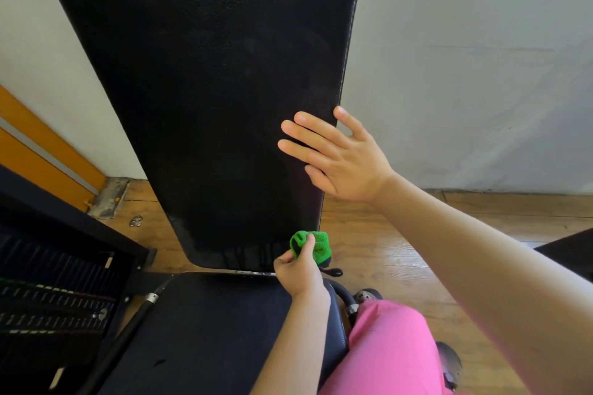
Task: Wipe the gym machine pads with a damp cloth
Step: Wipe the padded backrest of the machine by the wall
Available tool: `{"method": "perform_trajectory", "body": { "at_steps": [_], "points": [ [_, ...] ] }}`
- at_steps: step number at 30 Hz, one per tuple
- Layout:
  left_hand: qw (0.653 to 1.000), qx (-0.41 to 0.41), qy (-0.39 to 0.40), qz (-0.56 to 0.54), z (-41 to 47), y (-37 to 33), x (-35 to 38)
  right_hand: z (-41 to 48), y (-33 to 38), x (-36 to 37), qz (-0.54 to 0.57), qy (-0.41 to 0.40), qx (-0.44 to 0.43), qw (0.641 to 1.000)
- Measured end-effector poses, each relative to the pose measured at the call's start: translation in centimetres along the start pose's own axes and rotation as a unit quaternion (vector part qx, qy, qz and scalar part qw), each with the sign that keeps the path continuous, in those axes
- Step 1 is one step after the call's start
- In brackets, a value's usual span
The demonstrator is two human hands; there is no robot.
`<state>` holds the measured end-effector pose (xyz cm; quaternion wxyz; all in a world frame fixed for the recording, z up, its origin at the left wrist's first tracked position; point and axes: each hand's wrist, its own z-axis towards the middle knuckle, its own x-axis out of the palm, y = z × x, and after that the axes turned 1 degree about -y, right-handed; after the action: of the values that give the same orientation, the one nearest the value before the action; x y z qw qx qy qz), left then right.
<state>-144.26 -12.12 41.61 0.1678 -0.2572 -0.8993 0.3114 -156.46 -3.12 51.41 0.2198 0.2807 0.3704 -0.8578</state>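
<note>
The tall black back pad [208, 74] of the gym machine leans upright in the middle of the head view, with the black seat pad [208, 330] below it. My right hand [340, 160] lies flat with straight fingers against the back pad's right edge, thumb past the edge. My left hand [300, 272] grips a bunched green cloth [321, 245] at the lower right corner of the back pad, just above the gap to the seat. Faint streaks show on the back pad's lower part.
A black machine frame with a slotted panel [48, 282] stands at the left, and a black bar [128, 330] runs beside the seat. My pink-clad leg [391, 346] is at the seat's right. Wooden floor [417, 234] and a pale wall [465, 58] lie behind.
</note>
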Motion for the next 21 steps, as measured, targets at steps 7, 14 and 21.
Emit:
{"method": "perform_trajectory", "body": {
  "at_steps": [7, 14, 21],
  "points": [
    [0.994, -0.011, 0.077, -0.080, -1.9, -1.9, 2.0, 0.0, 0.0, 0.0, 0.007, 0.000, 0.002, 1.000],
    [0.995, 0.025, 0.071, -0.059, -1.9, -1.3, 1.9, -0.2, 0.1, 0.0, 0.008, 0.004, 0.006, 1.000],
    [0.997, 0.071, 0.019, 0.022, 0.1, 0.9, -0.7, -0.3, 0.1, 0.1, -0.003, 0.002, 0.010, 1.000]
  ]
}}
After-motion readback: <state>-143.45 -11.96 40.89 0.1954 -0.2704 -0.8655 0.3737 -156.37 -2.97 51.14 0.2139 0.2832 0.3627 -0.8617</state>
